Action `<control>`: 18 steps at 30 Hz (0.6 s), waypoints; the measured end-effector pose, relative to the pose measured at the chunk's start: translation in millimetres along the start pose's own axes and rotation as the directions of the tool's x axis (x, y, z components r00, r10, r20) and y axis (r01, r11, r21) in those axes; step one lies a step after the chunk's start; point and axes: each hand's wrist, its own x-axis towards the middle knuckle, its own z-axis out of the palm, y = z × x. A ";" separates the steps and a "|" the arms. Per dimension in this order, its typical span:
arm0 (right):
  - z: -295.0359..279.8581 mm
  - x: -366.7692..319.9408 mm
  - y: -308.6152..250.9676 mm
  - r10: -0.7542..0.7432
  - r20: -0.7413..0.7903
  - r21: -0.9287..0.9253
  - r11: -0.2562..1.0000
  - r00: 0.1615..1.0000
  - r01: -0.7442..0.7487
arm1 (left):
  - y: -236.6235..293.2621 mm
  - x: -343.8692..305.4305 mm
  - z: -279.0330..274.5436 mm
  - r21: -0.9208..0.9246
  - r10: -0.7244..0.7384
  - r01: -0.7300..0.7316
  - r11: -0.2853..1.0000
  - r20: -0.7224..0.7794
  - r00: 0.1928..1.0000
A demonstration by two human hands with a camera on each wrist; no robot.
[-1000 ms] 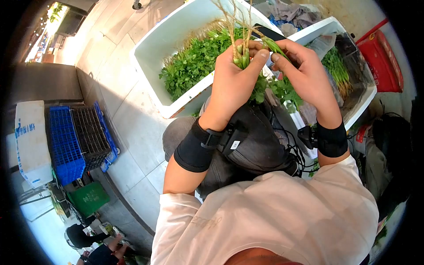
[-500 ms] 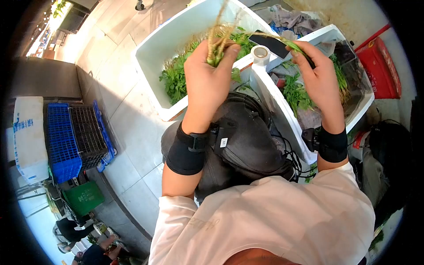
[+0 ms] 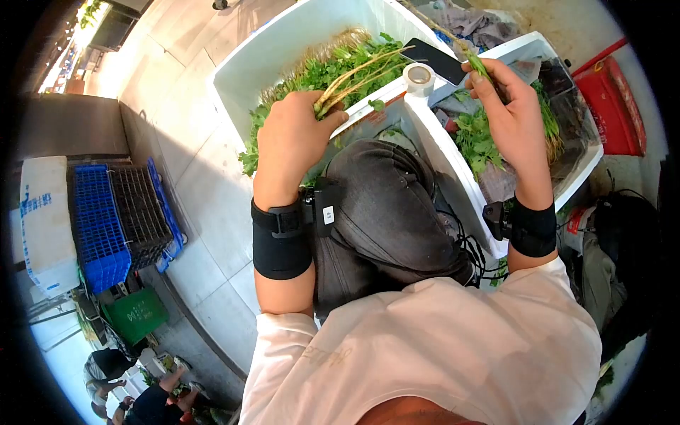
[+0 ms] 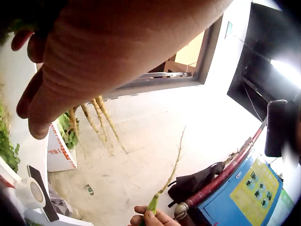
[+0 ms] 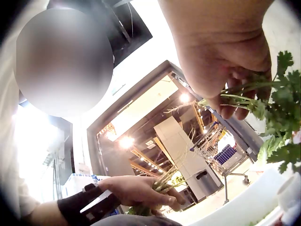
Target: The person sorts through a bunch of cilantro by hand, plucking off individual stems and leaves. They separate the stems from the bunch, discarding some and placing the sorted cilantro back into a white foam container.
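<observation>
My left hand (image 3: 287, 138) grips a small bunch of coriander (image 3: 340, 88) near the front edge of the left white foam box (image 3: 234, 95), long pale roots pointing up and right. My right hand (image 3: 516, 106) pinches one coriander plant (image 3: 477, 67) by its stem base above the right foam box (image 3: 459, 157). Its leaves (image 5: 280, 120) hang below the fingers in the right wrist view. More rooted coriander (image 3: 354, 60) fills the left box. Loose leafy sprigs (image 3: 478, 142) lie in the right one.
A tape roll (image 3: 419, 88) and a black phone (image 3: 437, 64) rest where the boxes meet. Crumpled plastic (image 3: 471, 28) lies behind. At right stands a red container (image 3: 613, 106); across the tiled floor, a blue crate (image 3: 103, 223). Cables (image 3: 467, 251) run beside the knee.
Both hands were together at the bunch; they have parted. The left moved left and lower with the bunch, its roots tipping rightward. The right moved right with a single plant.
</observation>
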 end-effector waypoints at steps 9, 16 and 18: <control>9.5 8.7 -0.3 -0.190 -0.029 -0.016 0.982 0.981 0.190 | 11.6 2.6 0.5 -0.169 -0.007 -0.015 0.986 -0.126 0.992; 26.8 20.1 -23.8 0.035 0.111 0.315 0.947 0.993 -0.068 | 30.1 7.5 5.4 -0.719 0.193 -0.404 0.566 -0.361 0.912; 36.7 24.1 -22.0 -0.040 0.065 0.433 0.901 0.997 0.008 | 34.2 6.0 1.6 -0.892 0.190 -0.260 0.371 -0.201 0.961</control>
